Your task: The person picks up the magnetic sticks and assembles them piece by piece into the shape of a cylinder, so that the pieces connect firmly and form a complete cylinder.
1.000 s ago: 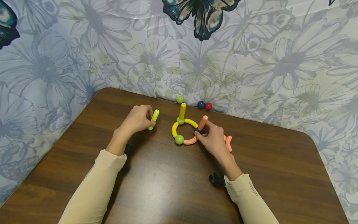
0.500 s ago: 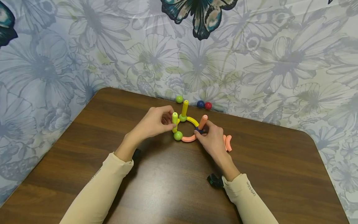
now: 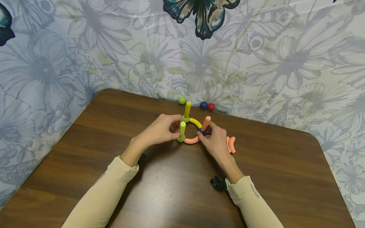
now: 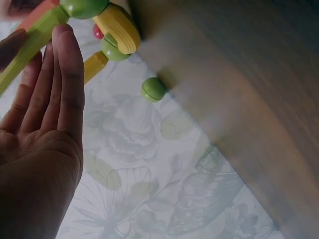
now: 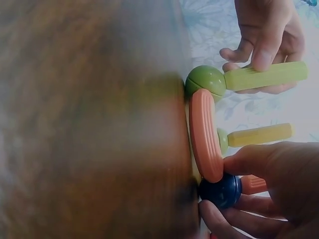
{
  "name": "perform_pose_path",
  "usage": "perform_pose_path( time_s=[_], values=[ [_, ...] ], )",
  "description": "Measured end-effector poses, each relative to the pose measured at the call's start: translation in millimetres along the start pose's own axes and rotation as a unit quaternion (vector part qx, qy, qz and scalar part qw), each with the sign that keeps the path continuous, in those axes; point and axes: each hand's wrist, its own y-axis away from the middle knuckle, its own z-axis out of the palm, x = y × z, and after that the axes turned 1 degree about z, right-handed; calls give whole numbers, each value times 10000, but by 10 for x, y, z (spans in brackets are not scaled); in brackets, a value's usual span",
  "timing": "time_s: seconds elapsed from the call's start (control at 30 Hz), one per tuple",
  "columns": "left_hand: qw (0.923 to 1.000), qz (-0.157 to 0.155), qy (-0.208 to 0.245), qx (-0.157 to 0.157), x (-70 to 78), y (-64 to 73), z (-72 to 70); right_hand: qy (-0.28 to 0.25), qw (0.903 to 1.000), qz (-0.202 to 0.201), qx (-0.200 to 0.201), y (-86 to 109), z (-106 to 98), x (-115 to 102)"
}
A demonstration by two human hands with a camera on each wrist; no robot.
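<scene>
My left hand (image 3: 161, 129) pinches a light green stick (image 3: 182, 127) between thumb and fingers. In the right wrist view the stick's lower end meets a green ball (image 5: 205, 81) at the ring's near left corner. My right hand (image 3: 216, 141) holds a dark blue ball (image 5: 221, 191), which bears an upright orange stick (image 3: 206, 123). A curved orange piece (image 5: 205, 134) spans from the green ball to the blue one. Behind, a curved yellow piece (image 3: 195, 123) runs to another green ball (image 3: 186, 119) under an upright yellow stick (image 3: 187, 109). The left hand hides the ring's left side.
By the table's back edge lie a loose green ball (image 3: 182, 100), a blue ball (image 3: 203, 105) and a red ball (image 3: 211, 107). Curved orange pieces (image 3: 232, 145) lie right of my right hand. A patterned cloth (image 3: 154, 60) hangs behind the brown table (image 3: 168, 190).
My left hand has brought the light green stick rightward to the ring and lowered it upright onto the near green ball. The right hand has stayed at the blue ball.
</scene>
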Motion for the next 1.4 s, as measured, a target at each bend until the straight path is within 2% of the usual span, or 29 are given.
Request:
perform_pose_path(
  time_s=[0.2,0.6,0.83,0.93,1.13,1.27,1.4],
  values=[
    [9999,36,-126,-92,-13,-27,35,-49,10000,-47,-25,5,-3,13],
    [9998,28,-61,-201,-26,-37,52,61,9998,-177,11,-3,-10,25],
    [9992,21,117,-385,-54,-27,-26,250,9994,-231,49,-14,-15,1],
    [9996,-66,121,-262,-102,-30,-72,286,9994,-196,27,-24,-21,-5],
    [9976,-513,-424,166,-221,-73,-113,367,9992,-130,-36,-34,-26,-1],
    [9938,-772,-725,332,-312,-139,-128,380,9991,-146,-67,-34,-9,17],
    [9905,-889,-813,668,-367,-256,-177,321,9992,-194,-115,-37,10,19]
  ],
)
